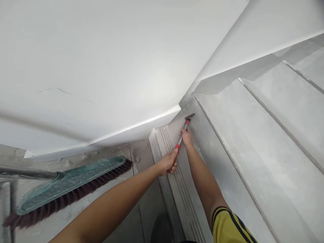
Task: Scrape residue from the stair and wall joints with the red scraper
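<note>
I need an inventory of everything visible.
Long metal scraper: one, red and silver, centre
Flat plastic broom: one, green, purplish bristles, lower left
Smooth walls: two, white, top
Ridged steps: several, grey, right
Tiled floor: one, grey, lower left
Rough debris: several bits, grey, wall base
Rounded shoe-like shape: one, dark, bottom
Striped sleeve: one, yellow and dark, right arm
Bare forearms: two, lower centre
Left grip: one, on red handle
Right grip: one, on metal shaft

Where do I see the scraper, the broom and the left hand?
Scraper (180, 138), head view, on its metal shaft.
Broom (73, 180), head view, on its green plastic top.
Left hand (166, 163), head view, on its middle.
</note>
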A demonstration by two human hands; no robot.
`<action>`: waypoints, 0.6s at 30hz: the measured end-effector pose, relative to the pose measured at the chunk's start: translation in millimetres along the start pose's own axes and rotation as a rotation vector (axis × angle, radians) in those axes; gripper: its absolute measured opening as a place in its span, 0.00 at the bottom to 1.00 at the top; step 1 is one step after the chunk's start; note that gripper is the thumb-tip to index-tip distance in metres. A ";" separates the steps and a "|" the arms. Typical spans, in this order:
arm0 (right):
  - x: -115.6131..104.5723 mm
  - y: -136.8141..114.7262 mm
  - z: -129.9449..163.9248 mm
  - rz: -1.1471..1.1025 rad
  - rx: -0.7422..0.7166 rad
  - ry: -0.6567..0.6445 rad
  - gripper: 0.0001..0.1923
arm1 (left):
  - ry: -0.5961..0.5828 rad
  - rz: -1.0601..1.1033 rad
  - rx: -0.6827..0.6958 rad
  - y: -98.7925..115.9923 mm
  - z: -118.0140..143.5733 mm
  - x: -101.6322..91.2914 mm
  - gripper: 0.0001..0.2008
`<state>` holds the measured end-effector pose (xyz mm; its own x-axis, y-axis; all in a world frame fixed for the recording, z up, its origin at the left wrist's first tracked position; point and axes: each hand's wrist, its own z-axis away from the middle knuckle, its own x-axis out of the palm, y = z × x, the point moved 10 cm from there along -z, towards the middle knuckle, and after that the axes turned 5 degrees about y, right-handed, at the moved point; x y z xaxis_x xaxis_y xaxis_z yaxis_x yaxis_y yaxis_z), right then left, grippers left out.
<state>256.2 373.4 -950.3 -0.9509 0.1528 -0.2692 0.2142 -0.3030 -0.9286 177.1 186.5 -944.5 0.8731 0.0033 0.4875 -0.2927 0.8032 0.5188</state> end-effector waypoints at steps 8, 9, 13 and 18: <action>-18.1 5.4 28.8 -0.017 -0.076 -0.012 0.09 | -0.004 -0.015 -0.025 -26.1 5.2 9.2 0.33; -21.2 6.0 30.7 -0.010 -0.079 -0.020 0.10 | -0.002 -0.011 -0.022 -28.9 4.7 13.5 0.32; -8.5 -4.7 7.6 0.015 -0.085 -0.032 0.10 | 0.006 0.016 0.002 -8.4 -9.2 12.9 0.32; 19.2 -18.5 -18.5 0.024 -0.104 -0.047 0.09 | -0.003 0.045 0.016 22.8 -20.0 -5.7 0.31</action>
<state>238.2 399.4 -943.0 -0.9541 0.1013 -0.2820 0.2570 -0.2069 -0.9440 173.2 216.7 -949.4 0.8579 0.0374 0.5124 -0.3377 0.7927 0.5075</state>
